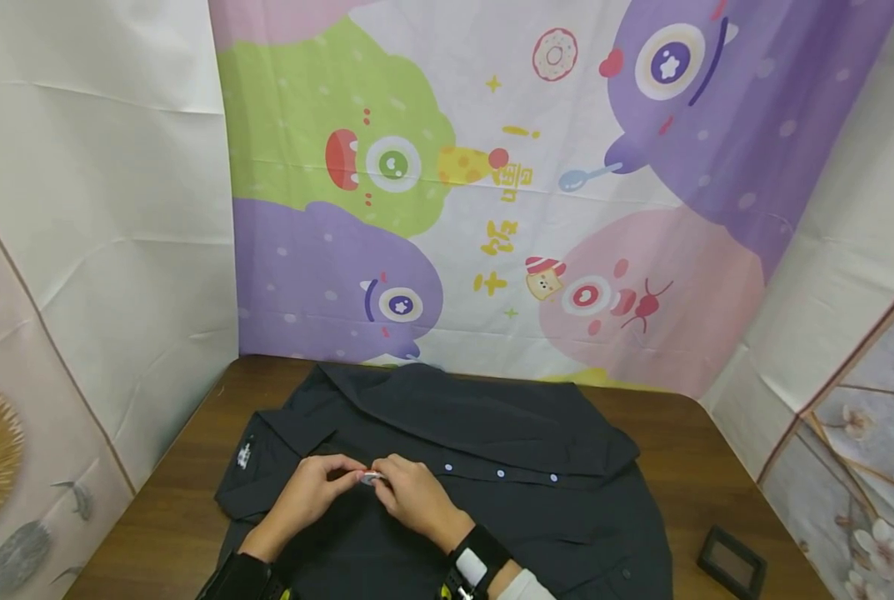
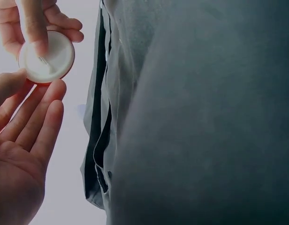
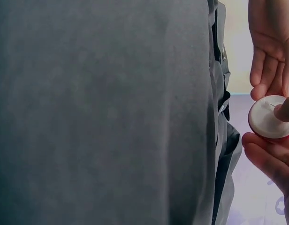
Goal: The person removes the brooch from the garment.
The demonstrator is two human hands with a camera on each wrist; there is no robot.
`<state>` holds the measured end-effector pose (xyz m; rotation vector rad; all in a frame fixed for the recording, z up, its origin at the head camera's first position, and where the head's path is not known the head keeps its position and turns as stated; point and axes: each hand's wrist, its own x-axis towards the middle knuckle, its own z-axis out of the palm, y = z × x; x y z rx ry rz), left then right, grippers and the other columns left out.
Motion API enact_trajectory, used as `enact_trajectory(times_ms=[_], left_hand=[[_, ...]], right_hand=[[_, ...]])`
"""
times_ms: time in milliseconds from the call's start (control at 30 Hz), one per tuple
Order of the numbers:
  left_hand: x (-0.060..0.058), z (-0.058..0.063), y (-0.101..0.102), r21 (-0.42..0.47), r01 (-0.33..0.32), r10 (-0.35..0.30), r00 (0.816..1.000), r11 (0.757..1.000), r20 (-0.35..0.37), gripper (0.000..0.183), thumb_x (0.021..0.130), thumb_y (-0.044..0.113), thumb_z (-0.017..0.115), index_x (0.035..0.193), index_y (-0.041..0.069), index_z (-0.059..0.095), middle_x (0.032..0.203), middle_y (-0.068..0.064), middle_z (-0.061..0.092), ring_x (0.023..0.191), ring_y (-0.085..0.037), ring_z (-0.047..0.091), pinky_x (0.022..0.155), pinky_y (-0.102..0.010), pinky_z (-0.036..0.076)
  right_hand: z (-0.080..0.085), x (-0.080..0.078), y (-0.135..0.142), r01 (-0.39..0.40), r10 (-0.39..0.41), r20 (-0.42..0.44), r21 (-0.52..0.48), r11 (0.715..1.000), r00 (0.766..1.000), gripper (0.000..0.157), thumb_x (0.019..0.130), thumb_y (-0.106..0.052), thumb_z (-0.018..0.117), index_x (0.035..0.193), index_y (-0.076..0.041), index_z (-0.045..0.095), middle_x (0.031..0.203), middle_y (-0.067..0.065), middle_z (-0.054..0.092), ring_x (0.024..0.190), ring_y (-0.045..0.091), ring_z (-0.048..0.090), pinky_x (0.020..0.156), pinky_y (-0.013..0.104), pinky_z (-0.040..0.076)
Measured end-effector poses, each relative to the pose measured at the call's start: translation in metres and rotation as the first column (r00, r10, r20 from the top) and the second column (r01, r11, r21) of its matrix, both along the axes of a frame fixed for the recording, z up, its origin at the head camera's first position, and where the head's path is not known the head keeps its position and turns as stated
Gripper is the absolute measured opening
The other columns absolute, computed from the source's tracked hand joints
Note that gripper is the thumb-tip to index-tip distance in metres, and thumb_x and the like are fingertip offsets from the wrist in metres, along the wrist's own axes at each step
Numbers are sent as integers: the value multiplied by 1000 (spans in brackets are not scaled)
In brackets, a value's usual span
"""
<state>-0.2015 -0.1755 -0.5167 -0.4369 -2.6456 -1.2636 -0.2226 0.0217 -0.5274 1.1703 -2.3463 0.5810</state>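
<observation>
A round pin badge point(image 1: 370, 477), white-backed with a red rim, is held between both hands above the dark shirt point(image 1: 551, 525). My left hand point(image 1: 310, 493) pinches the badge's edge between thumb and fingers. From the other side my right hand point(image 1: 420, 496) grips it, its thumb pressing on the white back point(image 2: 60, 51) beside a thin metal pin, as the left wrist view shows. That pin is partly hidden by the thumb; whether it stands unclasped I cannot tell. In the right wrist view the badge point(image 3: 264, 119) is seen back side out.
The shirt lies spread over a brown wooden table point(image 1: 162, 533), with pale buttons point(image 1: 501, 473) along its front and a white mark point(image 1: 245, 452) at the left. A small black frame-like box point(image 1: 731, 562) is at the right. A cartoon-printed curtain point(image 1: 484, 192) hangs behind.
</observation>
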Motion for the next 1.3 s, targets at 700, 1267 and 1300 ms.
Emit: enact_trajectory(times_ms=[700,1267,1300], left_hand=[[1,1,3,33,-57,55,997,998,62,6,87,21,73,90,18,77,90,3,75,84,-7,66,73,-21,52],[3,2,6,37,-67,65,997,997,50,6,86,16,74,91,15,76,90,1,75,83,-9,68,72,-21,53],[3,2,7,35,-69,68,996,997,52,6,85,16,74,90,15,76,90,1,75,83,-9,68,72,-21,53]], right_hand=[[4,1,0,18,-11,135,-47,999,991,9,89,-14,69,97,-12,69,86,-4,66,72,1,56,65,9,44],[5,1,1,21,11,243,-129,991,970,8,85,-9,72,92,-11,70,80,-3,64,67,8,59,62,5,37],[5,2,1,21,15,260,-136,991,966,8,85,-9,72,92,-10,70,79,-2,64,67,11,60,61,5,37]])
